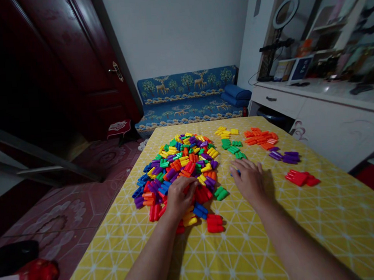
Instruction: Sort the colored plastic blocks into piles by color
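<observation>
A mixed pile of small plastic building pieces (pixel 179 162), in red, orange, yellow, green, blue and purple, covers the left half of the table. My left hand (pixel 179 196) reaches into the near side of this pile, its fingers bent together; what they grip, if anything, is hidden. To the right of the pile, my right hand (pixel 249 179) is low over the tabletop, closed around a blue plastic piece (pixel 237 172) that shows only in part. Separate from the mixed pile lie groups of green pieces (pixel 233 146), yellow pieces (pixel 225 132), orange pieces (pixel 260 137), purple pieces (pixel 285 156) and red pieces (pixel 302 177).
A yellow patterned cloth (pixel 235 257) covers the table. Beyond it is a blue sofa (pixel 187 107); a white dresser (pixel 331 128) stands at the right. To the left are a dark red door (pixel 93 57) and a small stool (pixel 119 128).
</observation>
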The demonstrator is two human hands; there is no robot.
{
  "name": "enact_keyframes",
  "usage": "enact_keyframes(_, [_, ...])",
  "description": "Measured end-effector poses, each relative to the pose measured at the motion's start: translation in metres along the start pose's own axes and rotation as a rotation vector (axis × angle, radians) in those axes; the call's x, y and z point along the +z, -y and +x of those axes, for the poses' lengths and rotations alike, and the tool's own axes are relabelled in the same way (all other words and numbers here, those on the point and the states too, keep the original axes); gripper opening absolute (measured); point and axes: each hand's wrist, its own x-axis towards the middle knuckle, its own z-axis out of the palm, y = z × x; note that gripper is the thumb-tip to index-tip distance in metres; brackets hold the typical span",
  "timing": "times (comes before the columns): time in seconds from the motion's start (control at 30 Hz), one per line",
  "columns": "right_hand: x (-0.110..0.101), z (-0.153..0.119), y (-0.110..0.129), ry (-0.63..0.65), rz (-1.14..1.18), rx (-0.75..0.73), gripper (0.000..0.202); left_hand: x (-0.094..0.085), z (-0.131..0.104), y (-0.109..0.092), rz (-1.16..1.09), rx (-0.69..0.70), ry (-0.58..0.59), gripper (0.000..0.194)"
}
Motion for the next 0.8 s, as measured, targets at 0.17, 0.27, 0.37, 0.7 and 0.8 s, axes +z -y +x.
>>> enact_keyframes(0.17, [0.002,-0.002,-0.028,0.11,0.056,0.014,0.027,0.0,0.001,-0.001,0.004,-0.009,0.012,0.014])
enact_keyframes(0.27, [0.005,-0.001,-0.029,0.1,0.204,0.075,0.026,0.0,0.001,-0.001,-0.001,-0.014,0.004,0.014])
enact_keyframes(0.37, [0.004,0.001,-0.025,-0.058,0.284,0.168,0.022,0.001,0.0,0.0,-0.006,-0.008,0.004,0.014])
enact_keyframes(0.7, [-0.013,-0.017,0.059,0.208,0.401,-0.334,0.036,-0.002,0.002,-0.002,0.112,-0.012,0.012,0.014])
enact_keyframes(0.8, [-0.016,-0.02,0.07,0.312,0.313,-0.311,0.046,-0.003,0.003,-0.004,0.149,-0.015,0.037,0.017])
